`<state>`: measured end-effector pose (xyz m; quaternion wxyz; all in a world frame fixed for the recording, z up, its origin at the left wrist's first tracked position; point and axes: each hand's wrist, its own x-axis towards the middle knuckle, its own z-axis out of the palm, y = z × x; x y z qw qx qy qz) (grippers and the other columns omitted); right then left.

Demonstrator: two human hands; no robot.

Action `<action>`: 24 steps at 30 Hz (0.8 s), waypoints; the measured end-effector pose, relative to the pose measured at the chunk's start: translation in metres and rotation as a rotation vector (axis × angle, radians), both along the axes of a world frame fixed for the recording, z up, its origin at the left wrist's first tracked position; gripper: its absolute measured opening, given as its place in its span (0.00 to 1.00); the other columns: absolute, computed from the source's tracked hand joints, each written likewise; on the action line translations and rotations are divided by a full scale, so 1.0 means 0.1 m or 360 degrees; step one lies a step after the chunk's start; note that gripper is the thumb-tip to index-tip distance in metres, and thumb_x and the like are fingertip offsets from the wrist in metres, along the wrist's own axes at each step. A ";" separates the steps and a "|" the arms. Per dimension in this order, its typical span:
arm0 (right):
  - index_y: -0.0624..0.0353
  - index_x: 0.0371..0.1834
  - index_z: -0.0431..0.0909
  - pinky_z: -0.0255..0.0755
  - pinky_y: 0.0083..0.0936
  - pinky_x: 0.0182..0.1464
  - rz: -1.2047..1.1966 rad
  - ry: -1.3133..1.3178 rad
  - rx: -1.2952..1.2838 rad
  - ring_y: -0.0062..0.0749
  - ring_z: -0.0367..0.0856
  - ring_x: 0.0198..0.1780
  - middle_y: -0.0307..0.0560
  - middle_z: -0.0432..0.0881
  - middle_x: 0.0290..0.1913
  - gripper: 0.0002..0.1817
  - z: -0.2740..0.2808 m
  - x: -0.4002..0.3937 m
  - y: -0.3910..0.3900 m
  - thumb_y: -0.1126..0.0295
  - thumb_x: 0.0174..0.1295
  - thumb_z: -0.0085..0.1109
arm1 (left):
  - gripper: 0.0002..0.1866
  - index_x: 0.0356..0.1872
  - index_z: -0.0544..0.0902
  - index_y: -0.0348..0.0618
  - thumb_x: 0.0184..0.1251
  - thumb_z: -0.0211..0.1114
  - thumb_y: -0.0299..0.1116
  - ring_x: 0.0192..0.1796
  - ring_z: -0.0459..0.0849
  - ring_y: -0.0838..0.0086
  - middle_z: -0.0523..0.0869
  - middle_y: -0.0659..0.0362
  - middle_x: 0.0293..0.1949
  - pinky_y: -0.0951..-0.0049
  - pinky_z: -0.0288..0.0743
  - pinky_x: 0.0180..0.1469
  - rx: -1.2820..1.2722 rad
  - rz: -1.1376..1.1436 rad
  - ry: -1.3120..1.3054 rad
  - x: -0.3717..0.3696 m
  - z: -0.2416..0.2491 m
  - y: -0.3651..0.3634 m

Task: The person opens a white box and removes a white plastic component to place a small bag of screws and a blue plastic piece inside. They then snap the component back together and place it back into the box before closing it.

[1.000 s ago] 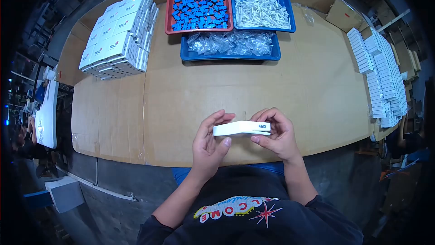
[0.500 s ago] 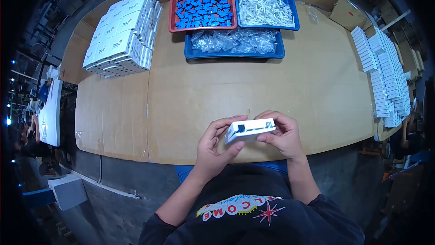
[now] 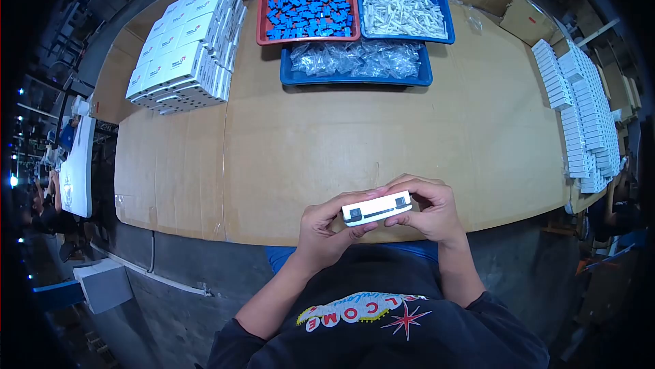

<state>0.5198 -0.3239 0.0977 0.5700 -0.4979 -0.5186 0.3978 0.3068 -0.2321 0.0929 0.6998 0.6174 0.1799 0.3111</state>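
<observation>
Between my two hands is a small white box (image 3: pixel 376 210), held above the front edge of the cardboard-covered table. The side facing me has dark square marks at both ends and a dark line, or slot, between them. My left hand (image 3: pixel 329 224) grips its left end, thumb below and fingers along the top. On the right end, my right hand (image 3: pixel 431 212) closes in the same way, with the thumb at the lower edge. The box's far side is hidden by my fingers.
At the back stand a red tray (image 3: pixel 260 27) of blue plastic pieces, a blue tray (image 3: pixel 447 27) of white pieces and a lower blue tray (image 3: pixel 355 82) of clear bags. White boxes (image 3: pixel 181 62) are stacked at left; more small white boxes (image 3: pixel 587 123) at right.
The white box has turned in my hands, so its marked side now faces me more squarely and its flat lower face shows less. My left fingers have slid further along its top.
</observation>
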 end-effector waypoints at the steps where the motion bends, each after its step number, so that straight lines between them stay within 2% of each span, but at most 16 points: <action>1: 0.63 0.50 0.89 0.82 0.29 0.55 0.0006 -0.0004 0.0002 0.34 0.91 0.50 0.49 0.93 0.48 0.22 0.01 0.00 0.00 0.79 0.49 0.84 | 0.20 0.61 0.85 0.33 0.69 0.76 0.23 0.65 0.88 0.61 0.88 0.43 0.63 0.64 0.82 0.67 0.0000 0.0009 -0.0013 0.00 -0.01 0.00; 3: 0.63 0.50 0.89 0.82 0.29 0.54 0.0018 -0.0011 0.0005 0.34 0.91 0.50 0.49 0.93 0.48 0.22 0.02 0.00 0.00 0.79 0.49 0.84 | 0.20 0.61 0.87 0.36 0.69 0.76 0.25 0.65 0.89 0.63 0.90 0.47 0.62 0.66 0.82 0.66 -0.0001 0.0026 -0.0039 0.01 -0.03 0.00; 12: 0.64 0.50 0.89 0.83 0.30 0.53 -0.0016 -0.0115 0.0067 0.36 0.92 0.49 0.51 0.93 0.47 0.21 0.03 -0.01 0.00 0.78 0.51 0.83 | 0.19 0.61 0.86 0.35 0.71 0.74 0.25 0.67 0.87 0.58 0.89 0.44 0.63 0.62 0.80 0.70 0.0064 -0.0013 -0.0107 0.04 -0.04 0.04; 24: 0.64 0.50 0.91 0.84 0.27 0.51 -0.0026 -0.0190 0.0019 0.33 0.93 0.46 0.50 0.94 0.45 0.19 0.10 0.01 0.03 0.77 0.53 0.82 | 0.19 0.63 0.85 0.34 0.72 0.73 0.24 0.70 0.84 0.59 0.87 0.43 0.65 0.61 0.76 0.73 -0.0022 -0.0018 -0.0082 0.02 -0.02 0.04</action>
